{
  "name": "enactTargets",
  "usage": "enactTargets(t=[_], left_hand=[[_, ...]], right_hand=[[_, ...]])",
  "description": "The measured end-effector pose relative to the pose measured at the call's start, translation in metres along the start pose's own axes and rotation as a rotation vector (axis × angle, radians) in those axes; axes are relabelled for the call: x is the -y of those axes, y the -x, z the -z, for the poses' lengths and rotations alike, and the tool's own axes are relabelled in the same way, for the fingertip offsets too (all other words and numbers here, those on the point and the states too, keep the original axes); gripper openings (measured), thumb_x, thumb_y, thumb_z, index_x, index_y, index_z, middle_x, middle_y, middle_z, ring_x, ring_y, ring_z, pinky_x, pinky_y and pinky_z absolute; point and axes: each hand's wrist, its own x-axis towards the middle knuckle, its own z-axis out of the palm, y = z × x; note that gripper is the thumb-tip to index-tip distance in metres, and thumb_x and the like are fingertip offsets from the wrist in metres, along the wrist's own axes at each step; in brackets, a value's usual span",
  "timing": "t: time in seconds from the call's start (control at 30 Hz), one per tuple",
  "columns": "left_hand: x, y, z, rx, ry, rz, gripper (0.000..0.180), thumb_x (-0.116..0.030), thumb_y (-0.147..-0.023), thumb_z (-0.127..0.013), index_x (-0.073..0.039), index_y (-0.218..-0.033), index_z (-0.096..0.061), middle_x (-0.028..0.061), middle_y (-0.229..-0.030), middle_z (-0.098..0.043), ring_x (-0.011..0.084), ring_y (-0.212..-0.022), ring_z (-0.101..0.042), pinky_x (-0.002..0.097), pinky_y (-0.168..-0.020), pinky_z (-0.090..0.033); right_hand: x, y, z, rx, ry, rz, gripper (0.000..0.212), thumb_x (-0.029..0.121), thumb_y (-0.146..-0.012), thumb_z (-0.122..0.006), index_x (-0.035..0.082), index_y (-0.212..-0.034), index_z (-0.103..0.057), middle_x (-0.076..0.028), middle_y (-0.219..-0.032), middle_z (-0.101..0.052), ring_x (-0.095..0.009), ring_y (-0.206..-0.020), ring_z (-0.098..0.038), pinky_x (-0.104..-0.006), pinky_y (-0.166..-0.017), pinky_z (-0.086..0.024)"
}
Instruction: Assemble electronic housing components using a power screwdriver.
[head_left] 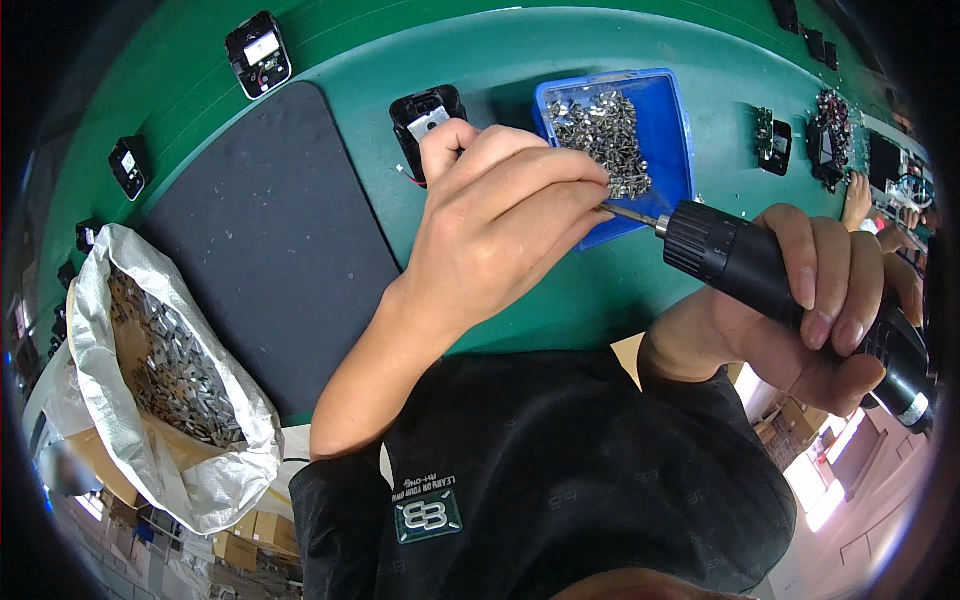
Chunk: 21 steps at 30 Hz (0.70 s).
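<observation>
**Hands meet at the tip of a power screwdriver over the green tabletop**

Head view: The right hand (pixel 810 300) is closed around the black cylindrical electric screwdriver (pixel 790 285), with the fingers wrapped over its body. The tool lies almost level and its thin metal bit (pixel 630 214) points to the left. The left hand (pixel 500 215) is raised above the green tabletop (pixel 560 300), and its fingers are pressed together at the end of the bit. If a small part sits between the fingertips, I cannot tell, because the fingers hide that place.

Just behind the left hand stands a blue rectangular plastic tray (pixel 665 130), filled with small shiny metal pieces (pixel 605 135). To the left of this tray, partly covered by the thumb, a black plastic housing with a metal plate (pixel 425 115) lies on the tabletop. A large dark rectangular mat (pixel 270 240) covers the left part of the surface. At the far left, an open white woven sack (pixel 170 380) holds many more metal pieces. Similar black housings (pixel 258 52) lie along the far edge. At the right rim, the hand of another person (pixel 857 197) is near other dark parts.
</observation>
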Motion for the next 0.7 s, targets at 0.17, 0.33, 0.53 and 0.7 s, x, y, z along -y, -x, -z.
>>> enactTargets(t=[0.17,0.33,0.53,0.7], left_hand=[[0.002,0.007,0.000,-0.057,-0.027,-0.047,0.023,-0.008,-0.059,-0.077,-0.005,-0.081,-0.071,0.0015,-0.093,-0.069,0.0146,-0.080,-0.059,0.0283,-0.076,-0.033],[0.003,0.012,0.006,-0.045,-0.055,-0.046,0.027,-0.013,-0.060,-0.078,-0.005,-0.085,-0.071,0.0024,-0.095,-0.068,0.0151,-0.082,-0.058,0.0283,-0.077,-0.034],[0.026,0.013,0.053,0.164,-0.182,0.086,0.080,-0.034,-0.053,-0.083,-0.005,-0.124,-0.057,0.0093,-0.122,-0.059,0.0269,-0.112,-0.053,0.0379,-0.095,-0.035],[0.038,0.017,0.066,0.298,-0.229,0.248,0.096,-0.021,-0.049,-0.085,-0.010,-0.135,-0.045,0.0108,-0.139,-0.043,0.0286,-0.124,-0.042,0.0414,-0.102,-0.031]], right_hand=[[-0.004,0.000,-0.003,0.001,-0.015,0.011,0.040,0.017,-0.070,-0.074,0.016,-0.107,-0.058,0.005,-0.072,-0.058,-0.007,-0.066,-0.057,-0.0249,-0.075,-0.044],[-0.013,-0.001,-0.010,-0.004,-0.051,0.033,0.038,0.017,-0.070,-0.075,0.017,-0.104,-0.059,0.005,-0.071,-0.057,-0.008,-0.065,-0.057,-0.0246,-0.075,-0.045],[-0.022,-0.006,-0.007,-0.001,0.014,-0.054,0.032,0.017,-0.072,-0.072,0.016,-0.102,-0.060,0.005,-0.074,-0.057,-0.007,-0.066,-0.056,-0.0240,-0.074,-0.043],[-0.048,-0.015,-0.018,0.067,0.069,-0.068,0.029,0.017,-0.077,-0.067,0.017,-0.105,-0.060,0.006,-0.077,-0.056,-0.005,-0.067,-0.052,-0.0239,-0.075,-0.040]])
